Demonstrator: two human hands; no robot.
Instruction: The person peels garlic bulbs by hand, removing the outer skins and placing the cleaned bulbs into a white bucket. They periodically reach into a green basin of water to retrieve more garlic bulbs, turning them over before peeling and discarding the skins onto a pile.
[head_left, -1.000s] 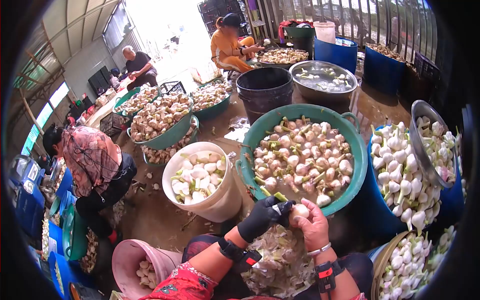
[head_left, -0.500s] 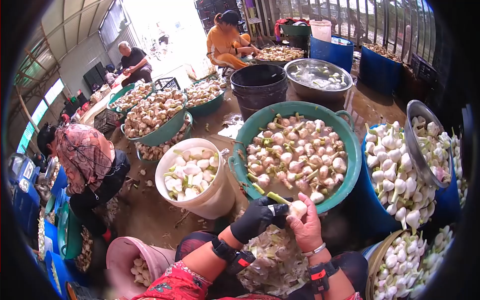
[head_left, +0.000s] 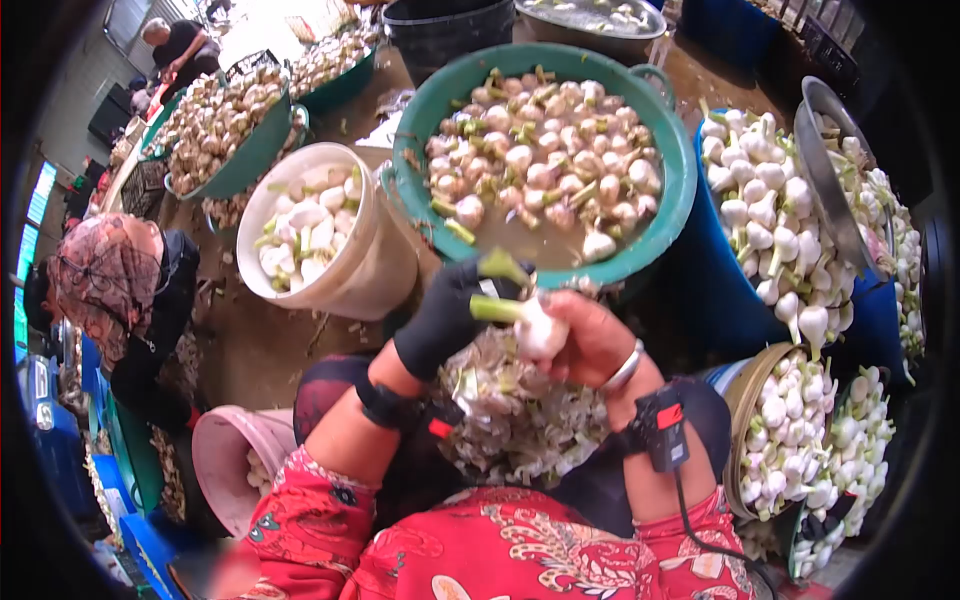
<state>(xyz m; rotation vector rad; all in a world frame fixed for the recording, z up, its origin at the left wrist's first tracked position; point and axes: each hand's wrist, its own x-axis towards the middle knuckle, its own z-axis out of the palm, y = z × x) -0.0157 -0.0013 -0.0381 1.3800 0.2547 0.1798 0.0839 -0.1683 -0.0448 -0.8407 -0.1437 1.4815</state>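
Observation:
A white garlic bulb [head_left: 542, 332] with a short green stem pointing left is held in my bare right hand [head_left: 592, 340], the fingers wrapped round it. My left hand [head_left: 450, 312], in a black glove, is closed on a strip of green peel [head_left: 503, 268] just above the stem. Below both hands lies a heap of pale garlic peelings [head_left: 525, 420] between my knees. Right in front stands a green basin [head_left: 677, 190] with unpeeled-looking garlic bulbs [head_left: 545, 150] in murky water.
A white bucket [head_left: 385, 255] of garlic stands left of the basin, a pink bucket [head_left: 215, 455] nearer me. On the right are a blue tub [head_left: 725, 265] of white bulbs, a metal bowl [head_left: 830, 170] and a tan bucket [head_left: 745, 425]. People sit at the left and back left.
The view has tilted down. The bulb now shows upright in my right hand, and my left hand has moved from the stem's end to hold a loosened strip of peel.

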